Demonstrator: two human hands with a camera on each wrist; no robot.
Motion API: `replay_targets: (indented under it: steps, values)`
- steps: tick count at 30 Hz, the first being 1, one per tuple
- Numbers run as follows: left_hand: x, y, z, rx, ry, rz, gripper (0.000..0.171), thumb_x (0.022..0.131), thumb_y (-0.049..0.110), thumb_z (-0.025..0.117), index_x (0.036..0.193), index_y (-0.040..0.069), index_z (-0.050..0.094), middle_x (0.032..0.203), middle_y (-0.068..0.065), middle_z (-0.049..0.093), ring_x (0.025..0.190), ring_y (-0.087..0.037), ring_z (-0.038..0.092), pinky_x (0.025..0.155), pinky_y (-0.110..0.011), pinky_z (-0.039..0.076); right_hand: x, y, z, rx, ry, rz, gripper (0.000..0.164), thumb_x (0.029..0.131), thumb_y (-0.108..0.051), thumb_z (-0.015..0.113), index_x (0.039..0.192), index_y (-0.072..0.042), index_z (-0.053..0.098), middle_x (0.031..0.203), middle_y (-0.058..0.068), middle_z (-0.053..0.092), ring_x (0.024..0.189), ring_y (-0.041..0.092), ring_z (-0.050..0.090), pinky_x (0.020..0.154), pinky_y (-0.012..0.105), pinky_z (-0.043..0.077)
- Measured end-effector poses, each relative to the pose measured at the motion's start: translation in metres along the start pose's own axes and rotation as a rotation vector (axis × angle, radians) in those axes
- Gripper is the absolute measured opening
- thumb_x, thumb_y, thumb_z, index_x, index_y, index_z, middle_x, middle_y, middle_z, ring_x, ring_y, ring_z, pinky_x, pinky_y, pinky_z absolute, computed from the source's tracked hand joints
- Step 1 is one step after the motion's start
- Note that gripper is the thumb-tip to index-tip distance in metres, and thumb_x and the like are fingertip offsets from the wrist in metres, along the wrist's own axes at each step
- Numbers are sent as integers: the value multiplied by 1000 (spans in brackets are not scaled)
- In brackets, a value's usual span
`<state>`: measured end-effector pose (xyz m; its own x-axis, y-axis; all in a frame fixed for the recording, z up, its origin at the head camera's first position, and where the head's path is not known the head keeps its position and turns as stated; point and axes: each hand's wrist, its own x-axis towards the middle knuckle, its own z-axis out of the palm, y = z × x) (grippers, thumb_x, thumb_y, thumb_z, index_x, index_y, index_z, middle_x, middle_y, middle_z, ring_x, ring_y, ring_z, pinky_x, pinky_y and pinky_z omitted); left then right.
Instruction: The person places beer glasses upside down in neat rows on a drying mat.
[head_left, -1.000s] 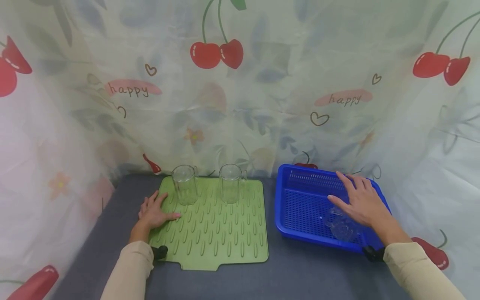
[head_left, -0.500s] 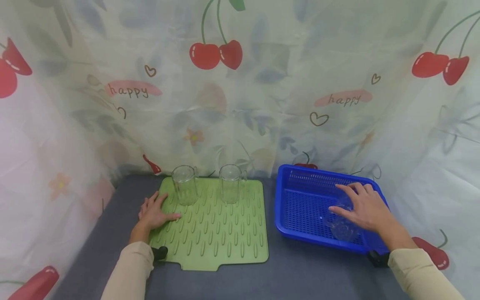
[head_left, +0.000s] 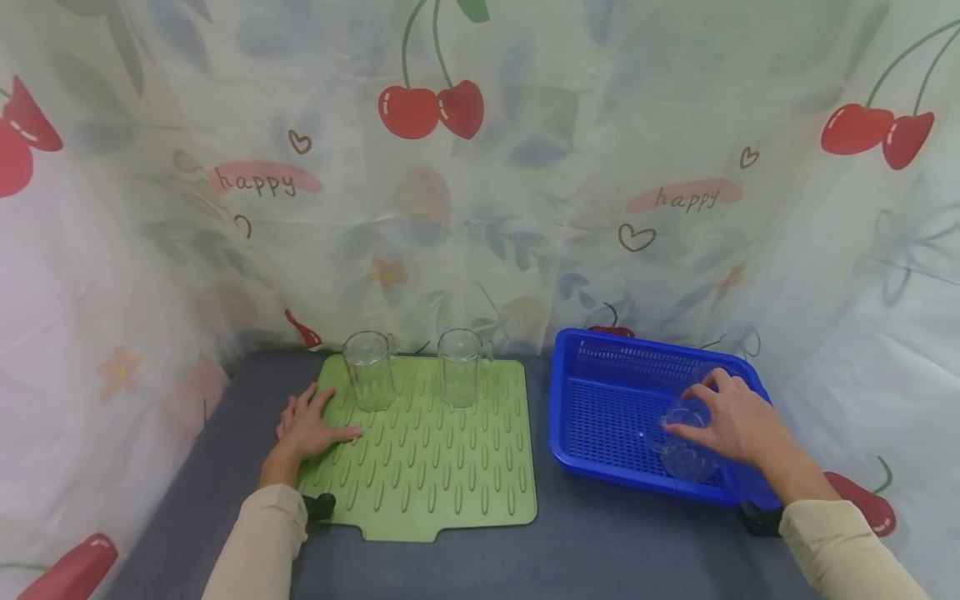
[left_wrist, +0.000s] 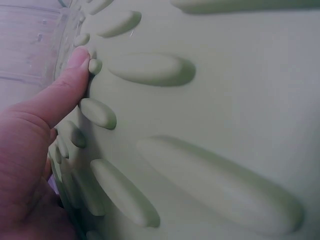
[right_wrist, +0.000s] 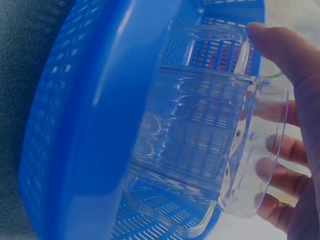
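My left hand (head_left: 306, 427) rests with spread fingers on the left edge of a green ribbed drying mat (head_left: 420, 500). Its thumb (left_wrist: 70, 80) lies on top of the mat in the left wrist view. Over a blue plastic basket (head_left: 630, 477), my right hand (head_left: 738, 421) grips a clear glass mug (right_wrist: 190, 125) near its upper end. Several fingers show through the glass, and the thumb is by a handle (right_wrist: 242, 55). A second clear glass piece (head_left: 686, 462) lies close in front of it in the basket, its outline hard to make out.
Two clear glass mugs, a left one (head_left: 370, 375) and a right one (head_left: 459, 371), stand at the back of the mat, handles to the right. A grey tabletop (head_left: 600, 550) lies beneath everything. A printed curtain (head_left: 510, 208) closes off the back and sides.
My right hand has come down from above the basket, and its thumb and fingers have closed round a glass mug. The left hand has stayed put.
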<state>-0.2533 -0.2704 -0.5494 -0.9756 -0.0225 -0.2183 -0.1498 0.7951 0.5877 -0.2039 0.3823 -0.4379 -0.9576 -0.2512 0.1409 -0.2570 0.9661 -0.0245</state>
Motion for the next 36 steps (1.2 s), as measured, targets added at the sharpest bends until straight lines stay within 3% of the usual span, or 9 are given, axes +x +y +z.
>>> replay_targets:
  steps: [4, 16, 22, 28, 36]
  values:
    - [0, 0, 0, 2, 1, 1, 112, 81, 57, 81, 164, 12, 20, 171, -22, -4, 153, -58, -12, 115, -81, 1, -2, 0, -5, 14, -65, 3, 63, 79, -69, 75, 115, -17, 74, 111, 12, 57, 97, 31, 57, 76, 53, 57]
    - [2, -1, 2, 7, 3, 9, 112, 81, 57, 81, 164, 12, 21, 171, -22, -3, 153, -57, -11, 115, -81, 2, -6, 4, -16, 42, -113, -13, 68, 75, -61, 83, 126, -18, 72, 125, 16, 62, 112, 45, 51, 82, 61, 54]
    - [2, -2, 1, 21, 12, 7, 112, 80, 58, 81, 164, 12, 21, 171, -22, -3, 153, -57, -10, 115, -81, 3, -4, 0, -19, 119, -145, -15, 67, 76, -55, 85, 128, -15, 71, 127, 20, 60, 112, 44, 47, 83, 59, 52]
    - [2, -3, 2, 11, 8, 9, 112, 81, 58, 81, 164, 13, 21, 172, -22, -4, 153, -56, -11, 115, -81, 1, 0, -6, -18, 140, -148, -1, 70, 78, -59, 82, 130, -15, 69, 128, 20, 58, 111, 43, 48, 83, 57, 51]
    - [-2, 1, 1, 11, 6, 8, 110, 82, 56, 81, 164, 12, 21, 171, -23, -3, 153, -57, -10, 115, -81, 1, 8, -14, -14, 140, -206, 38, 77, 79, -64, 78, 135, -12, 66, 137, 29, 55, 124, 62, 46, 95, 73, 45]
